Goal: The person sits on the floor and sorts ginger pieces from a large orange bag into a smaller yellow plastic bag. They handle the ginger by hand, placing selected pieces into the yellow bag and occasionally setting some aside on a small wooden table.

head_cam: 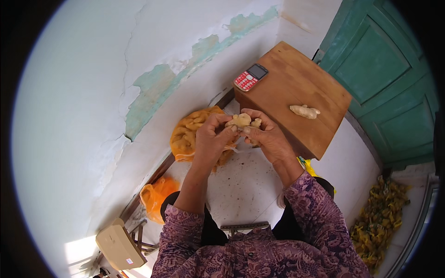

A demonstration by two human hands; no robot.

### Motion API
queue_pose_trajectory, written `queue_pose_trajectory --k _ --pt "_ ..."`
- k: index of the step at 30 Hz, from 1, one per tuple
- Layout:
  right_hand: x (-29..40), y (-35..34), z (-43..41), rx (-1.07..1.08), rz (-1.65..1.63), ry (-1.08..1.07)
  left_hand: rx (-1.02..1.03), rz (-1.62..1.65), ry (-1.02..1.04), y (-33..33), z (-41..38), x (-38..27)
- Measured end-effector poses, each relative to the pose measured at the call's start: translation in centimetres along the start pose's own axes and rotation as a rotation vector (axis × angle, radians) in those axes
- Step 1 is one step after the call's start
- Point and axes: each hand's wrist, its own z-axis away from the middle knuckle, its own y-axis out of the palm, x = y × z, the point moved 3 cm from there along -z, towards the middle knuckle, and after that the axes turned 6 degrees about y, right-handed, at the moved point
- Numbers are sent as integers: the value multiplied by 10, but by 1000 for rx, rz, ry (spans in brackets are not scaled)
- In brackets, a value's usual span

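Observation:
Both my hands meet above the floor, just left of the wooden table. My left hand (214, 133) grips one side of a knobbly piece of ginger root (241, 120) between thumb and fingers. My right hand (265, 131) is closed around its other side, where a smaller knob shows between the fingers. Whether the knobs are joined is hidden by the fingers. On the table lies a separate pale ginger piece (305, 111). Behind my left hand, an orange mesh bag (186, 133) full of ginger rests on the floor against the wall.
The wooden table (295, 76) bears a red and black keypad phone (251, 77). An orange plastic bag (158, 198) and a tan folding stool (120, 245) are at lower left. Many small yellow-wrapped items (379, 220) lie at lower right, below a green door (379, 66). Dark crumbs dot the floor.

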Motion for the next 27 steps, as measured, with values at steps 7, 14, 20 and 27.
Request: queue_pose_trajectory --k 7,14,20,27 --pt "3 -2 2 -26 158 -27 -34 -136 194 0 -3 1" --pt "6 1 6 -24 262 -60 -102 28 -37 -8 -2 5" --pt "1 0 5 28 313 -49 113 277 -329 0 2 1" --pt "0 2 5 -9 284 -67 75 240 -126 6 5 -4"
